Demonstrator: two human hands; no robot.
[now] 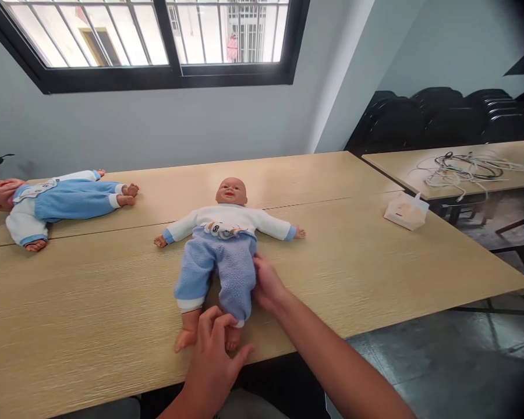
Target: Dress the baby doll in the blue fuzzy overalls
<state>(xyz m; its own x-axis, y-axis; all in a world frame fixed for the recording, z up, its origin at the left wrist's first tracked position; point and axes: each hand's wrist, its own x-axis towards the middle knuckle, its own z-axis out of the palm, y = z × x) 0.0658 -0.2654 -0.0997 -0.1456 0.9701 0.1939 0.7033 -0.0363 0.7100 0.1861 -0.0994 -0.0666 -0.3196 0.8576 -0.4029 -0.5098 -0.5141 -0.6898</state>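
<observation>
A baby doll point(232, 192) lies on its back on the table, arms spread and feet towards me. It wears a white top point(240, 215) with blue cuffs and fleecy blue trousers point(238, 267) with white hems. My left hand point(213, 355) is at the hem by the doll's foot on the right side of the view, fingers curled over the cuff and thumb held apart. Against the outer side of the same trouser leg, my right hand point(268, 284) grips the cloth; its fingertips are partly hidden behind the leg.
A second doll point(78, 198) in similar clothes lies at the left of the table point(353, 262). A small white box point(406, 210) stands near the right edge. Tangled cables point(467, 169) cover part of another table, with stacked black chairs point(449, 116) behind.
</observation>
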